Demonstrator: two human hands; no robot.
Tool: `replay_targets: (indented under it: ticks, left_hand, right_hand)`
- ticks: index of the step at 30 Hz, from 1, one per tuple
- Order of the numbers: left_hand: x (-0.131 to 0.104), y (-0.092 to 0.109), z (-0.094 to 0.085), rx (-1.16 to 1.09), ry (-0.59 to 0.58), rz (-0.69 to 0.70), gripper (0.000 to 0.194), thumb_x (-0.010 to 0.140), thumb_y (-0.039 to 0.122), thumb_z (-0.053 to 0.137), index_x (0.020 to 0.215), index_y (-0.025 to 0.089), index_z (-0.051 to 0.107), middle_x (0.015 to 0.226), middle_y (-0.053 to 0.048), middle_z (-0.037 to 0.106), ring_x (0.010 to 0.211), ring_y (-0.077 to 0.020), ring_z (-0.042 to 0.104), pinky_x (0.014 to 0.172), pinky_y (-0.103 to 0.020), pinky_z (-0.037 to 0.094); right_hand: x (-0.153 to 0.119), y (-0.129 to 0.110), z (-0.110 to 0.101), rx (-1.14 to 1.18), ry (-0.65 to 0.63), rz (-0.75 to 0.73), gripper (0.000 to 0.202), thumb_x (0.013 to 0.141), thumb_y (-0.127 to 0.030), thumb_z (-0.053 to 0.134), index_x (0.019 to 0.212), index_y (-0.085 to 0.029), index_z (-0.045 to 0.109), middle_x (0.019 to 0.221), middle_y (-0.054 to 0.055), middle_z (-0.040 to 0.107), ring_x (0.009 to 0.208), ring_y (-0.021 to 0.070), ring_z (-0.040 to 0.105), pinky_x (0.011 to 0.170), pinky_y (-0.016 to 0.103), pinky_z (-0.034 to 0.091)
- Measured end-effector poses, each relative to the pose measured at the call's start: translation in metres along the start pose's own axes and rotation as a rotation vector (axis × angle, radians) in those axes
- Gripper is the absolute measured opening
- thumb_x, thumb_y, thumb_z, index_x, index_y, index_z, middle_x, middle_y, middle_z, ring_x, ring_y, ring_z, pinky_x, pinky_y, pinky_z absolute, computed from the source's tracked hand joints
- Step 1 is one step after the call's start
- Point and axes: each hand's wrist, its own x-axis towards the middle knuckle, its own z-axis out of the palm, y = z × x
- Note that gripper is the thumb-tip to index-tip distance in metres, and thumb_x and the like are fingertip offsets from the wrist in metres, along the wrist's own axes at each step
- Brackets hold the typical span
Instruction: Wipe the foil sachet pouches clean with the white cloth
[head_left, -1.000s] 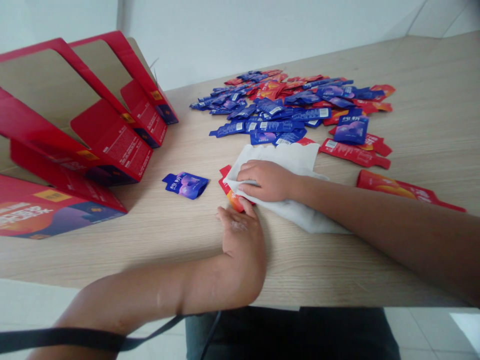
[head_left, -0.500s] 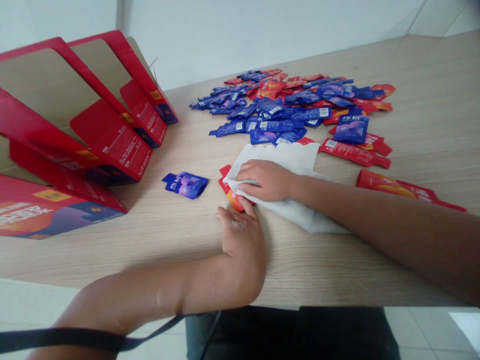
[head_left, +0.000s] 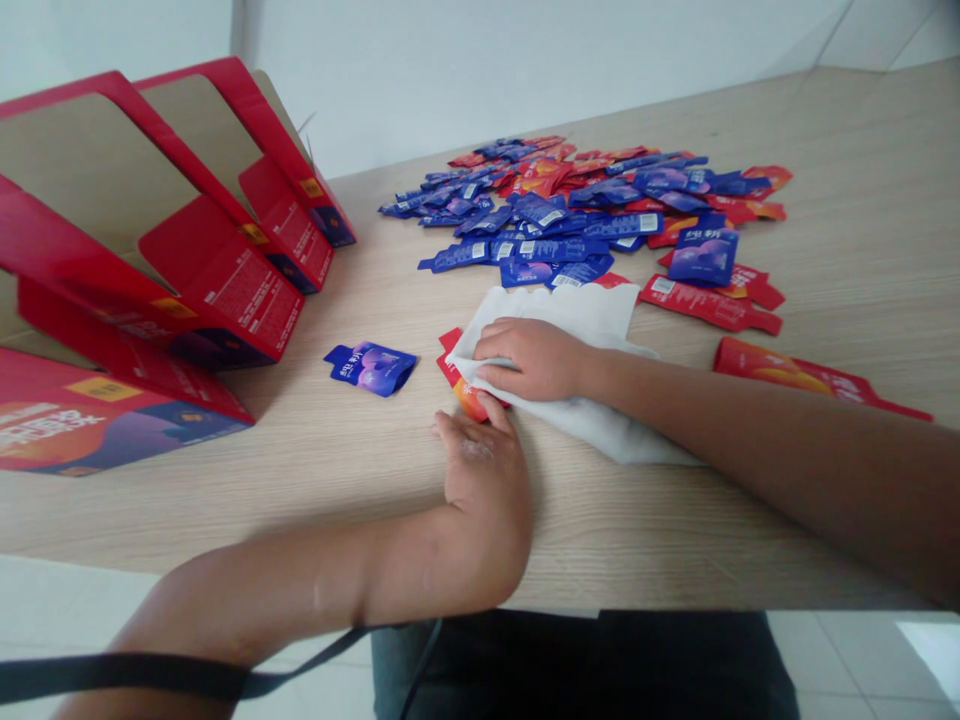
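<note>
Here, red cartons (head_left: 225, 275) open; right hand (head_left: 536, 360) on cloth (head_left: 592, 310) over red pouch (head_left: 469, 397).

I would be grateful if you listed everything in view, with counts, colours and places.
Cartons: at least three, red with dark blue, open, left side
Pouch pile: many overlapping, blue and red-orange, far middle
Blue pouch: one, blue-purple, between cartons and hands
Half-covered pouch: one, red-orange, partly under the cloth
Cloth: one, white, under the right hand
Pouch at right: one, red-orange, just beyond the right forearm
Table: one, pale wood-grain, under all these
Wall: white, behind the table
Floor: pale tiles, below
Strap: dark, across the left arm
Dark clothing: lower body, bottom middle
Left hand: one, bare, at the half-covered pouch
Right hand: one, bare, on the cloth
</note>
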Motion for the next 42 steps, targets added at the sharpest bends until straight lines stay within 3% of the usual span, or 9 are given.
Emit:
replay_targets:
  ticks: [34, 42]
  left_hand:
    - [-0.0003, -0.0004, 0.0026, -0.014, 0.006, 0.010, 0.055, 0.086, -0.003, 0.023, 0.136, -0.004, 0.046, 0.098, -0.024, 0.073, 0.092, -0.0248, 0.071, 0.102, -0.046, 0.044]
    - [0.0001, -0.0011, 0.0014, 0.069, 0.012, 0.011, 0.054, 0.087, -0.002, 0.024, 0.135, 0.000, 0.048, 0.093, -0.018, 0.075, 0.088, -0.0216, 0.071, 0.100, -0.042, 0.046]
  right_hand:
    - [0.0001, -0.0014, -0.0017, 0.010, -0.013, 0.010, 0.026, 0.090, -0.026, 0.046, 0.084, -0.013, 0.067, 0.086, 0.010, 0.065, 0.081, 0.0197, 0.053, 0.080, 0.033, 0.039]
    - [-0.0001, -0.0020, -0.0021, 0.009, -0.014, 0.018, 0.025, 0.090, -0.026, 0.046, 0.083, -0.014, 0.067, 0.086, 0.009, 0.064, 0.081, 0.0197, 0.053, 0.080, 0.033, 0.039]
